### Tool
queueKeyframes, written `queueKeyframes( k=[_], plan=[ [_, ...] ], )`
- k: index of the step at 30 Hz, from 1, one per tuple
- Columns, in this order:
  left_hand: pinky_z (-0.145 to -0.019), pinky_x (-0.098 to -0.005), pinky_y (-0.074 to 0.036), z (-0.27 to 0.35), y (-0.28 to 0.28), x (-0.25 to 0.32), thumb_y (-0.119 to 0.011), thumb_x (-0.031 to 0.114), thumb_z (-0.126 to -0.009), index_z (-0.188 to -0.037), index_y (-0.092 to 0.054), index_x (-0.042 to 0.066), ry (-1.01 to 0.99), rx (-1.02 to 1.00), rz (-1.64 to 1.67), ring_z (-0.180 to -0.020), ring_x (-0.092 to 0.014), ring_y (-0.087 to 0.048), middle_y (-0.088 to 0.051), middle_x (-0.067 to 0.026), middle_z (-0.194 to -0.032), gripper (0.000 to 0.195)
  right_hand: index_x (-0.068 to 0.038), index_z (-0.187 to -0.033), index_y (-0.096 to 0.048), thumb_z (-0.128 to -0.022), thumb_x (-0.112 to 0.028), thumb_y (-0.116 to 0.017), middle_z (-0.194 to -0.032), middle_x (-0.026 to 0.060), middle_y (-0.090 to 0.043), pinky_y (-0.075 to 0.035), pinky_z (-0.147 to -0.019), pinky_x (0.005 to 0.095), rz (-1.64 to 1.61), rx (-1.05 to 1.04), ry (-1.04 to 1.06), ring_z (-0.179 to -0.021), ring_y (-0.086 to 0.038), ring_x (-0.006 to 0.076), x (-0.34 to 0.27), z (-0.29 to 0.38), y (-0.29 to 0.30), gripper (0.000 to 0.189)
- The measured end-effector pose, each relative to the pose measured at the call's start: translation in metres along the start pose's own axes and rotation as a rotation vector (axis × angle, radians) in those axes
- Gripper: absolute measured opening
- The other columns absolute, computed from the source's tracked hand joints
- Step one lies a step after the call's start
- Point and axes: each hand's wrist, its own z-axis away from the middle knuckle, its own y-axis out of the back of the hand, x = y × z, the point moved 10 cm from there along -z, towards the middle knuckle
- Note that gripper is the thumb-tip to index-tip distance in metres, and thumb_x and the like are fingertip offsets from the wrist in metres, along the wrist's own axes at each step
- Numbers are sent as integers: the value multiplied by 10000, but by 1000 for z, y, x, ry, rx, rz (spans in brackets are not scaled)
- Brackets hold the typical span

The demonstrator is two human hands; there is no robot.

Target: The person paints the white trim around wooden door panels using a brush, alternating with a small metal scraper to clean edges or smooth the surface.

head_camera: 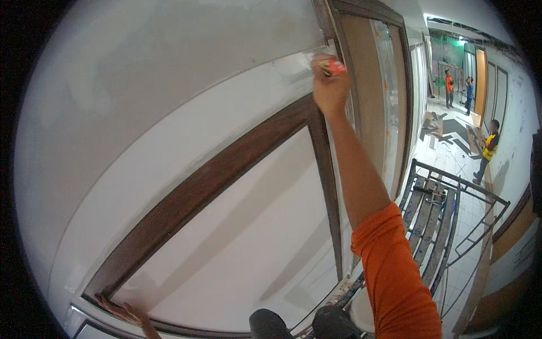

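High on the wall, my right hand (pixel 332 91) grips a small red-handled hand tool (pixel 336 67). Blur hides the tool's working end, which lies close to a whitish strip of wall (pixel 271 78) beside a door frame (pixel 351 76). Below that strip runs a dark brown wooden moulding (pixel 211 186) framing a pale panel (pixel 237 237). At the lower left, my left hand (pixel 129 313) touches the moulding's corner, fingers spread and nothing seen in it. An orange sleeve (pixel 394 271) covers part of my right arm.
A metal scaffold frame (pixel 461 182) with slatted planks (pixel 427 224) stands to the right, a tool (pixel 432 194) lying on it. A white bucket (pixel 362 309) is beside my knees (pixel 271 324). Down the corridor are a person in a yellow vest (pixel 490 146), two others, and scattered boards (pixel 457 131).
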Motion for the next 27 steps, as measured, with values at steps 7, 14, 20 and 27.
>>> queueKeyframes(
  k=[7, 14, 20, 27],
  plan=[
    [-1282, -605, -190, 1, 15, -10, -427, 769, -991, -1616, -355, 21, 8, -19, -45, -1575, -412, -263, -290, -223, -1700, 978, -31, -1019, -708, -969, -66, -705, -967, 86, -751, -570, -818, 319, -296, -270, 19, -877, -718, 165, -95, 63, -42, 60],
    [-1278, -596, -203, 2, 5, -10, -422, 769, -992, -1620, -359, 26, 18, 6, -19, -1569, -409, -283, -300, -221, -1699, 975, -42, -1055, -719, -974, -129, -752, -928, 53, -728, -554, -775, 328, -273, -181, -274, -850, -693, 166, 52, -14, -4, 124],
    [-1275, -589, -214, 2, 8, -19, -417, 769, -992, -1623, -363, 30, 55, 7, -14, -1563, -405, -300, -308, -219, -1698, 973, -27, -1056, -718, -985, -76, -699, -983, 86, -756, -569, -832, 362, 69, -94, -20, -924, -725, 206, 41, -16, 3, 88],
    [-1279, -587, -200, 4, 5, -21, -426, 762, -993, -1628, -357, 33, 63, -24, -1, -1563, -402, -300, -317, -213, -1696, 970, -19, -1051, -705, -970, -12, -699, -1092, 119, -757, -581, -887, 327, -269, -310, 74, -1021, -727, 191, -82, 68, -44, 82]
  ],
)
